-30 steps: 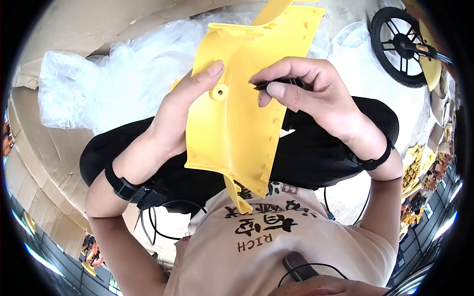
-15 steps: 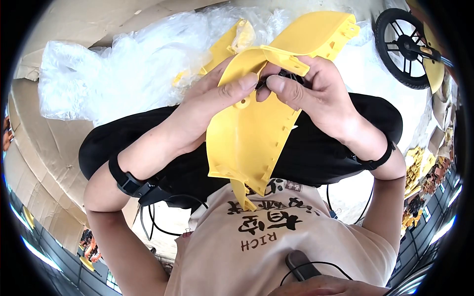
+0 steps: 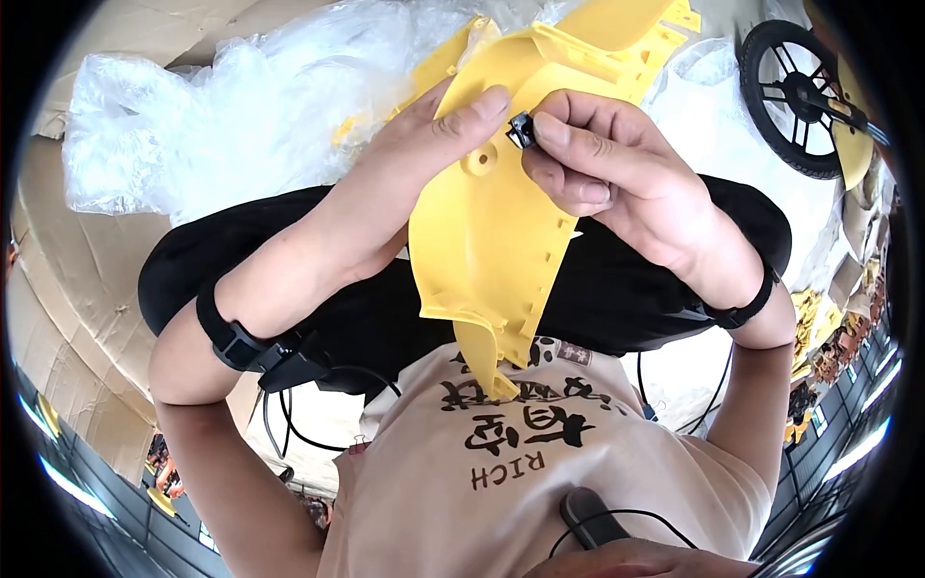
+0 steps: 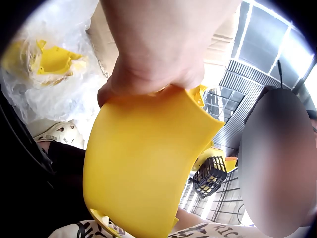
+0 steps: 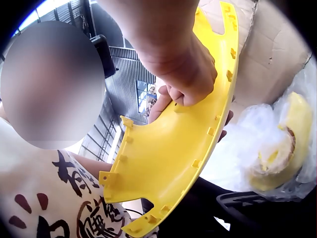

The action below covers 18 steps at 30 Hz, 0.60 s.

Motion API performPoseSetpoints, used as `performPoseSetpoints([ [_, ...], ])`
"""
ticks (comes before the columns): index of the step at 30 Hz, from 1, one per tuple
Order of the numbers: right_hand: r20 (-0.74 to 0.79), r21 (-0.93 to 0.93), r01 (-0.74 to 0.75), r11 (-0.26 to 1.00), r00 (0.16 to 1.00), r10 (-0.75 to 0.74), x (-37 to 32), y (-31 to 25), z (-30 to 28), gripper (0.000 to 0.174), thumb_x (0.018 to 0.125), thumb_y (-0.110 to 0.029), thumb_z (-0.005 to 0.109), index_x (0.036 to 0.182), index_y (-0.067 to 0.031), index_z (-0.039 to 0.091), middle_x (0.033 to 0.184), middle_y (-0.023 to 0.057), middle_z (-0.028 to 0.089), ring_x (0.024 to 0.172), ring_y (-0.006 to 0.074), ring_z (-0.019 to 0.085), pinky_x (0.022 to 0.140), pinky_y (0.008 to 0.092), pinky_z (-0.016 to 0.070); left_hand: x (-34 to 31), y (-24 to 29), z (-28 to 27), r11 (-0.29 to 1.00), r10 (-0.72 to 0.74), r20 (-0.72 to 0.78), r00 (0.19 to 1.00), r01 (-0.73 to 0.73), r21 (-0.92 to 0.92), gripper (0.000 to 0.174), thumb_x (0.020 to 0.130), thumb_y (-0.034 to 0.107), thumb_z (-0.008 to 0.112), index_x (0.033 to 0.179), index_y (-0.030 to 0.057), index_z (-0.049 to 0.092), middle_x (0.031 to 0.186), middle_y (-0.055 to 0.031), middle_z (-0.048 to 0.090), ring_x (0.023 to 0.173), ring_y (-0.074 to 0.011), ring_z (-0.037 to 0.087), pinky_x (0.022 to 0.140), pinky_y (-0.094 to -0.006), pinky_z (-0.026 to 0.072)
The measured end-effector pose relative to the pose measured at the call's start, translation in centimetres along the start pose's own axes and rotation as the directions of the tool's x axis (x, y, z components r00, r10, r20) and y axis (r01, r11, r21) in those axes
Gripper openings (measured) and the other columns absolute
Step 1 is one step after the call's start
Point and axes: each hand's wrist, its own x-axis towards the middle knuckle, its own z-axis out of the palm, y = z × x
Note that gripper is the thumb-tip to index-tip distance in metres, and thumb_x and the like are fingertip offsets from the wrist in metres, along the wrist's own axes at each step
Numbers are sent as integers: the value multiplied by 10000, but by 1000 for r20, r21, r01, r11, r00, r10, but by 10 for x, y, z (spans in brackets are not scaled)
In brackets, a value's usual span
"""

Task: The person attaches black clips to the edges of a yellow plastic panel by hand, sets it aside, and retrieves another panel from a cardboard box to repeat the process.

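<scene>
A curved yellow plastic panel [image 3: 491,231] is held up in front of my chest, over my lap. My left hand [image 3: 424,164] grips its left edge, thumb on the inner face beside a round boss [image 3: 479,160]. My right hand [image 3: 588,164] pinches a small black part [image 3: 521,128] against the panel just right of that boss. In the left wrist view the left hand [image 4: 158,54] clasps the yellow panel [image 4: 143,168] at its top rim. In the right wrist view the right hand [image 5: 185,74] rests curled on the yellow panel [image 5: 173,148]. The black part is hidden there.
Clear plastic bags [image 3: 231,106] with more yellow parts [image 4: 49,59] lie on cardboard [image 3: 67,279] ahead. A black spoked wheel [image 3: 795,96] stands at the far right. Yellow parts are heaped at the right edge [image 3: 809,328]. Cables hang from my left wristband [image 3: 241,347].
The panel has tilted and risen slightly. My right hand brought the black part from the panel's upper edge down to a spot beside the boss. My left thumb has moved up.
</scene>
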Motion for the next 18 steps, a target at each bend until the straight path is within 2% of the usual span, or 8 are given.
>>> performPoseSetpoints([
  [2,5,34,-4,999,1000,4,0,1,0,197,987,-175,603,1075,1,620,830,14,611,607,18,385,539,182,319,0,2,1,1000,2,11,1000,-2,-13,669,963,503,582,1433,75,374,1224,-86,566,1149,-147,574,930,-307,506],
  [4,-50,-199,80,977,995,-91,1,2,4,180,980,-179,609,1030,-7,624,816,4,595,628,19,406,558,186,326,0,6,2,1000,-19,26,999,19,-19,662,962,496,587,1427,74,379,1222,-80,565,1137,-140,577,920,-305,509],
  [5,-50,-199,79,977,995,-91,1,2,5,180,980,-179,609,1030,-7,624,816,4,595,628,19,406,558,186,326,-1,7,3,999,-38,38,999,39,-25,655,961,489,592,1422,73,385,1220,-73,565,1126,-132,580,909,-303,512],
  [7,-77,-403,167,900,974,-215,0,2,7,153,968,-153,621,1005,-5,628,841,5,617,708,26,489,628,191,396,0,5,3,998,-57,34,998,58,-31,631,961,464,599,1410,69,398,1206,-65,569,1109,-123,583,897,-298,514],
  [8,-77,-403,167,900,974,-215,1,4,8,153,968,-153,621,1005,-5,628,841,5,617,708,26,489,628,191,396,0,5,3,996,-75,32,997,76,-37,607,961,438,606,1399,66,412,1192,-57,572,1093,-114,586,885,-294,515],
  [10,-37,-508,296,809,931,-364,1,8,10,129,954,-117,630,993,6,632,866,7,642,813,46,557,723,211,455,-1,7,3,996,-82,42,996,83,-19,584,959,410,610,1390,62,424,1177,-52,575,1078,-108,587,877,-289,514],
  [13,-42,-519,271,810,939,-341,-2,6,9,127,946,-94,636,1009,16,636,899,16,659,858,56,582,765,220,477,-1,7,3,996,-85,51,995,86,-5,552,955,360,615,1381,56,439,1151,-46,580,1059,-100,588,871,-283,511],
  [18,-77,-518,266,813,932,-354,-5,9,11,130,955,-100,626,1019,12,643,896,19,652,827,54,573,726,215,467,0,3,1,998,-54,44,998,52,25,569,945,335,620,1399,52,425,1131,-44,579,1047,-100,586,874,-282,508],
])
